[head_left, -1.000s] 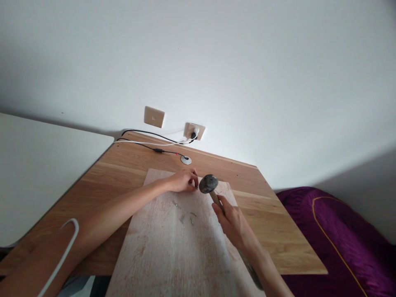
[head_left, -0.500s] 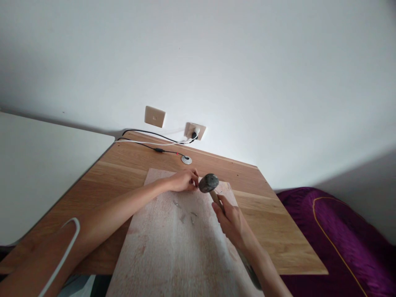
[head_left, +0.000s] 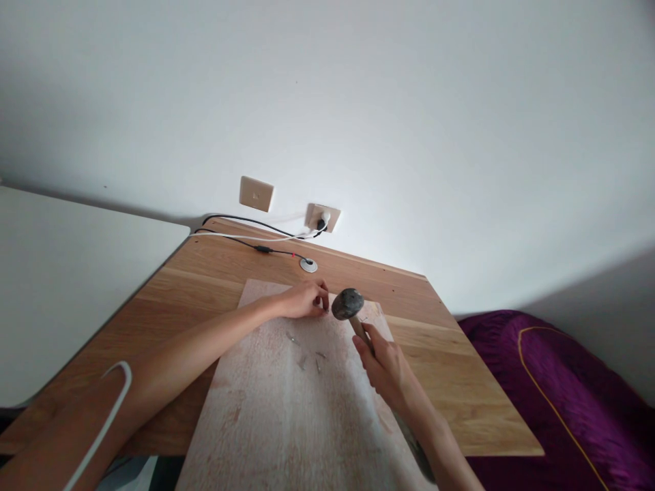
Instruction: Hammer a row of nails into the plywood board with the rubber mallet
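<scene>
On the board [head_left: 286, 423], left fingers [head_left: 320, 298] pinch something small beside the hammer head [head_left: 348, 304].

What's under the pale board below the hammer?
The pale wooden board rests on a wooden desk, visible on both sides. Whatever lies directly beneath the board is covered and cannot be seen.

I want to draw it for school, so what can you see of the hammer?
The hammer has a rounded, mottled dark grey head, though its material is hard to tell, on a pale wooden handle. It tilts with the head pointing away from the person. The right hand closes around the handle's grip. The head sits above the pale board, close to the left hand's fingertips; whether it touches anything there cannot be seen.
</scene>
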Tool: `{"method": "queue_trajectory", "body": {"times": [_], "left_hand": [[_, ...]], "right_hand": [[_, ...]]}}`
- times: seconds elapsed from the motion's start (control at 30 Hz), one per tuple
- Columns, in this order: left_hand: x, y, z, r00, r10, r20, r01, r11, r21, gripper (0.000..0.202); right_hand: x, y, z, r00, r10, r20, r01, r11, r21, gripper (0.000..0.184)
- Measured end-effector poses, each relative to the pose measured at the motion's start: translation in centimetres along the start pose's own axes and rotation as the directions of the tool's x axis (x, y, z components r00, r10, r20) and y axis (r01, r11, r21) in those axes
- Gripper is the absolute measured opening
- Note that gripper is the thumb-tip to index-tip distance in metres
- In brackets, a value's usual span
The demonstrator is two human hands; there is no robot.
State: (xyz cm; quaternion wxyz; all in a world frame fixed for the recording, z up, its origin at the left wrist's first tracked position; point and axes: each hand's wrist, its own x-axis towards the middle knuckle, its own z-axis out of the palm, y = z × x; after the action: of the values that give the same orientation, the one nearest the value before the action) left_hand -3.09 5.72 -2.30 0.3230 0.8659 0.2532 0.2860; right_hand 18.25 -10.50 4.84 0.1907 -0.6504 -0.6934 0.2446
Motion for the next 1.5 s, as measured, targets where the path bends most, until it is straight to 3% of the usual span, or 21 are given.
{"method": "queue_trajectory", "body": {"times": [0.4,0.63,0.87,1.23,1.5], "left_hand": [[-0.1,-0.2,0.0,0.999,0.036,0.011,-0.035,0.996,-0.077,0.002],[-0.1,-0.4,0.3,0.999,0.022,-0.045,-0.024,0.998,-0.06,0.034],[-0.2,0.3,-0.2,1.0,-0.001,0.004,0.001,1.0,-0.013,0.019],[-0.3,0.8,-0.1,0.999,0.03,-0.012,-0.03,1.0,0.002,0.005],[-0.1,0.4,0.1,0.995,0.097,-0.021,-0.097,0.995,0.009,0.012]], "right_hand": [[-0.1,-1.0,-0.6,0.999,0.004,-0.039,-0.001,0.997,0.074,0.042],[0.3,-0.6,0.4,0.998,0.015,0.058,-0.018,0.998,0.055,0.037],[-0.3,-0.6,-0.4,0.997,0.051,-0.05,-0.046,0.994,0.098,0.045],[-0.3,-0.5,-0.2,0.997,0.069,-0.028,-0.065,0.992,0.106,0.045],[-0.2,-0.4,-0.1,0.998,0.056,-0.002,-0.056,0.993,0.107,0.042]]}}
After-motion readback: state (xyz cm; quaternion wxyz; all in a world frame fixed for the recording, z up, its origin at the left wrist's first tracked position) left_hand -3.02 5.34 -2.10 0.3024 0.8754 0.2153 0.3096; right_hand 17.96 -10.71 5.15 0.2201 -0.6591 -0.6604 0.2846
